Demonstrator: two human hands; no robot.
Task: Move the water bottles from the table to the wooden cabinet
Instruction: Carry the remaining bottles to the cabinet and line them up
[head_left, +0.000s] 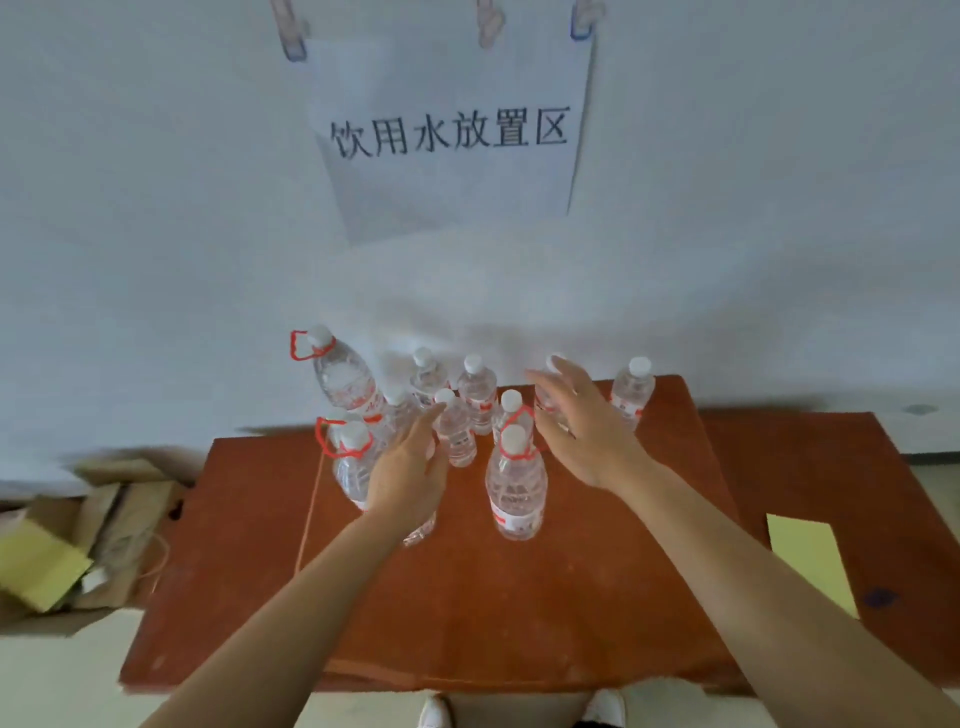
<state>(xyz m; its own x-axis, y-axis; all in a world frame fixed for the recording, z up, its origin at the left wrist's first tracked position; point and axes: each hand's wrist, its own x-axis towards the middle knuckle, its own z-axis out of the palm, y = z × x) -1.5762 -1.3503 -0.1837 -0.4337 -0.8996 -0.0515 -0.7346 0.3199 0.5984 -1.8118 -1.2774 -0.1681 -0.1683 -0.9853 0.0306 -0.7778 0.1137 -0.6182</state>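
Observation:
Several clear water bottles with white caps stand at the far end of a reddish-brown wooden table (467, 597). The larger ones have red carry handles, such as the large bottle (517, 488) in front and another large bottle (345, 376) at the back left. My left hand (410, 473) reaches among the bottles with its fingers straight, just left of a small bottle (456, 431), and hides part of a large bottle (350, 467). My right hand (582, 421) is spread open in front of a small bottle (550, 395) at the back. A further small bottle (632, 392) stands at the far right.
A white wall rises behind the table with a paper sign (449, 135) clipped to it. Cardboard boxes (119, 509) and a yellow pad (41, 571) lie on the floor to the left. A yellow sheet (810, 561) lies on the table at right.

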